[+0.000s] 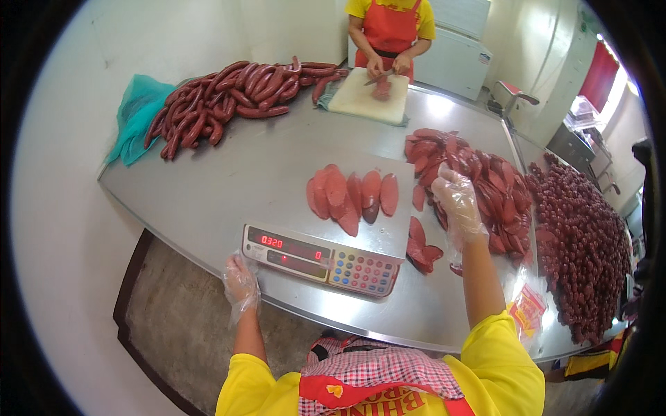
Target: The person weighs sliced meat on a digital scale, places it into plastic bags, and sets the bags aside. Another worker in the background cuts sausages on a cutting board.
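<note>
My left hand (241, 282), in a clear plastic glove, is at the table's near edge, beside the left end of a digital scale (317, 262) with lit red digits. Its fingers are loosely curled, and whether they hold the edge is unclear. Several oval slices of red sausage (335, 192) lie on the scale's steel plate (291, 208). Gloved too, my right hand (453, 195) is over the left part of a large heap of sausage slices (499, 182), its fingers bent; I cannot tell whether a slice is between them. A few slices (422, 252) lie just right of the scale.
Whole sausages (255, 88) are piled at the far left by a teal net cloth (138, 119). Across the steel table (208, 182), a co-worker cuts meat with a knife on a white cutting board (351, 99). At right are dark red round links (583, 249) and printed plastic bags (528, 309).
</note>
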A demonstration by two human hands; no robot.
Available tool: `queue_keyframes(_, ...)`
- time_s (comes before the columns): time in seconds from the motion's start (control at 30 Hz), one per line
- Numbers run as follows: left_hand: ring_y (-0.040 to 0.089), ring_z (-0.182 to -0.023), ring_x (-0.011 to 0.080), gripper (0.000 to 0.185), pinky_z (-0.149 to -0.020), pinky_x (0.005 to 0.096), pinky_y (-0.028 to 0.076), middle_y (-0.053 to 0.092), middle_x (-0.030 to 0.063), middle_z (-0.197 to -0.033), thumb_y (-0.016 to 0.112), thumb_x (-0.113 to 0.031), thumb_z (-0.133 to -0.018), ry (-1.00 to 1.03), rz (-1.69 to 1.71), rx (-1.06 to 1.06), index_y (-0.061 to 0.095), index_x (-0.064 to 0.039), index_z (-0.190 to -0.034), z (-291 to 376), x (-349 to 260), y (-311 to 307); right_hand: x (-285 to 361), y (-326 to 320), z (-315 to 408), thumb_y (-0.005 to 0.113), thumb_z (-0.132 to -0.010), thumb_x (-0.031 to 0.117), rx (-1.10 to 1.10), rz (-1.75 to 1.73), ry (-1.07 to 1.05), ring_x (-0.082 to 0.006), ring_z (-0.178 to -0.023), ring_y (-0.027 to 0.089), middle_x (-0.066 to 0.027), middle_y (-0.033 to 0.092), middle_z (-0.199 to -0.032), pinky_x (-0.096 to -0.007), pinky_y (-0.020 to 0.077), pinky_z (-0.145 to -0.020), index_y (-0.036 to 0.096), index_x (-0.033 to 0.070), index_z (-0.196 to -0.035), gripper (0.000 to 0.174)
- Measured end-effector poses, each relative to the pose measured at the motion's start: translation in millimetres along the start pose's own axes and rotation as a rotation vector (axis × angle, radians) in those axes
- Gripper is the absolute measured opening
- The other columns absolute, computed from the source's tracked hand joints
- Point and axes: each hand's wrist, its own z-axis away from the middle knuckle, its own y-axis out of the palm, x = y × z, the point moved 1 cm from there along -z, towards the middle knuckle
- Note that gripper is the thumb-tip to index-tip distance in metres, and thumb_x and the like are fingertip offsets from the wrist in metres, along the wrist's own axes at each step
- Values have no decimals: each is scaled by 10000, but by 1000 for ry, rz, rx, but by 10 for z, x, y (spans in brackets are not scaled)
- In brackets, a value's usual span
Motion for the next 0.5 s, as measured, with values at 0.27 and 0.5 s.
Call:
queue_keyframes(0.27,609,-1061,440,434,-879,519,470,651,232,-1140,381,-388,-1031,24,-1,7,582,-58,-1228,-13,-38,38,-698,-471,-83,613,-863,122,52,206,88,-37,-661,450,67,533,-776,-222,372,-575,661,23,-956,144)
queue_keyframes(0.5,602,-1068,451,456,-895,520,459,645,242,-1147,362,-399,-1035,10,-61,3,584,-52,-1232,-22,-20,16,-722,-80,118,590,-843,147,-29,379,74,-73,-635,508,20,549,-673,-266,384,-523,693,-11,-971,228)
